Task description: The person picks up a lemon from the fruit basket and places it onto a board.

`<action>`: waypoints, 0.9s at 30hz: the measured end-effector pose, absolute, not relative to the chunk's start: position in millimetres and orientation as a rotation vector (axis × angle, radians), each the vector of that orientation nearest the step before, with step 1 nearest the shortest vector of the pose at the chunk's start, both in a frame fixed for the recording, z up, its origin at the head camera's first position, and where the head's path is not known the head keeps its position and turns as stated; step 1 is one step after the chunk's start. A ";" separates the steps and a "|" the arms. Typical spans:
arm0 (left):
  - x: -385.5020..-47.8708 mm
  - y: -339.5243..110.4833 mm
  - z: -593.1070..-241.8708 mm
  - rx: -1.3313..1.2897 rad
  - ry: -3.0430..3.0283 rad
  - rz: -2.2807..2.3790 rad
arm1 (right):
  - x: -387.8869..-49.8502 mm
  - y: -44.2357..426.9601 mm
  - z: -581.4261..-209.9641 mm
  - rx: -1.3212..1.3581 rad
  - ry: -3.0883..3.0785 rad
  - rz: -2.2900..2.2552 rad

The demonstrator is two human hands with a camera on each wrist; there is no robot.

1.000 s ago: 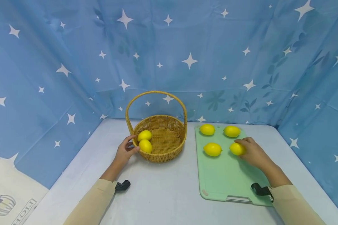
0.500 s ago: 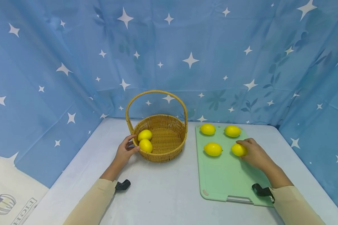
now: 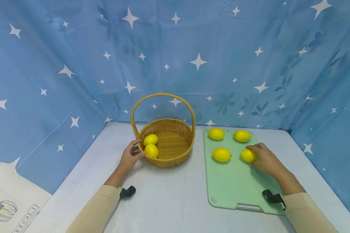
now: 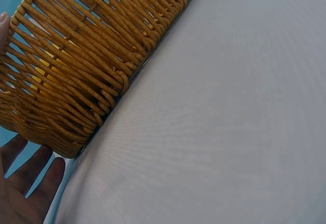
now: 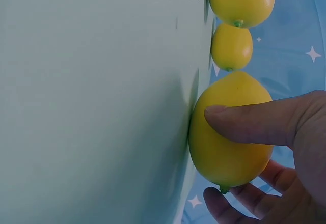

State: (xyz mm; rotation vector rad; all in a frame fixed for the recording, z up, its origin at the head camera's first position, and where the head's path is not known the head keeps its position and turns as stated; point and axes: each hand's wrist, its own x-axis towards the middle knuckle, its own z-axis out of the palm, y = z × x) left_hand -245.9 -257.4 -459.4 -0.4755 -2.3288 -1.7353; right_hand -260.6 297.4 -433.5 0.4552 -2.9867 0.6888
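My right hand (image 3: 263,158) pinches a yellow lemon (image 3: 248,155) at the green cutting board. In the right wrist view the thumb lies across this lemon (image 5: 232,158), with fingers beyond it near its stem end; it sits against or very close to the board. My left hand (image 3: 130,157) holds the left side of a wicker basket (image 3: 169,164), thumb at the rim. The left wrist view shows its spread fingers (image 4: 48,183) by the basket wall (image 4: 86,46). Two lemons (image 3: 151,145) lie inside the basket, at the left.
Three other lemons (image 3: 221,155) lie on the green cutting board (image 3: 230,184), which has a metal-edged handle slot at its front. The basket's tall arched handle (image 3: 163,94) rises above it. A white cloth covers the table (image 3: 169,200); a blue star-patterned curtain (image 3: 175,48) stands behind.
My right hand and its lemon have shifted very slightly right on the board. The left hand stays at the basket. The whole head view has drifted a little.
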 end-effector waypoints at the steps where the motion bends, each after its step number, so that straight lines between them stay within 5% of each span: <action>1: -245.8 -257.3 -459.2 -0.475 -2.331 -1.732 | -260.5 297.8 -433.0 0.455 -2.988 0.687; 27: -243.5 -257.3 -457.9 -0.462 -2.337 -1.750 | -263.0 294.5 -422.3 0.527 -2.996 0.691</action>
